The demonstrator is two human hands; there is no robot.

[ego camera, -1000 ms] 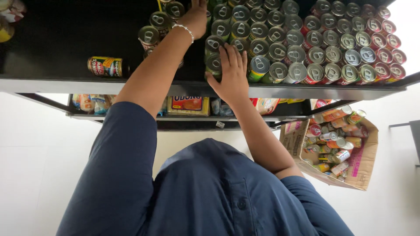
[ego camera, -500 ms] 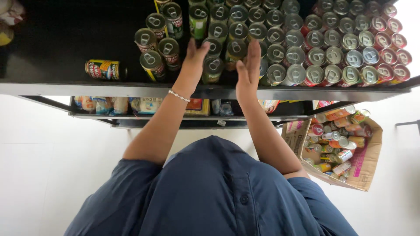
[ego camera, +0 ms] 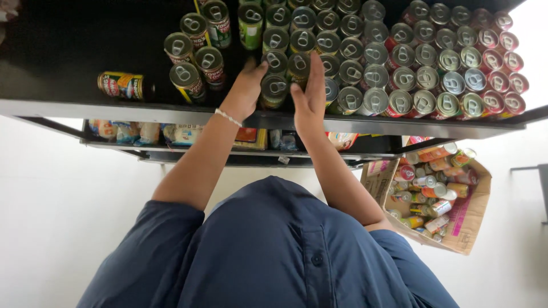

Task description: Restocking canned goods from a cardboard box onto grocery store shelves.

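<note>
Left hand: my left hand is cupped against the left side of the front can, fingers curled on its wall. I cannot tell if the grip closes all the way round.
Right hand: my right hand is flat and open, palm pressed to the right side of the same short file of cans. It grasps nothing; it works as a guide wall.
Front can: it stands upright at the shelf's front edge, pull-tab up, squeezed between my two hands so it sits square with the cans behind it.
Rows: the cans to the right stand packed touching, lids up, in straight files from front to back, probably so they pack tight.
Loose cans: a few cans to the left stand apart from the block, not in line.
Lying can: one can lies on its side, well apart on the left.
Box: a cardboard box of mixed cans stands open on the floor, near my right elbow.
Lower shelf: packets sit underneath.
</note>
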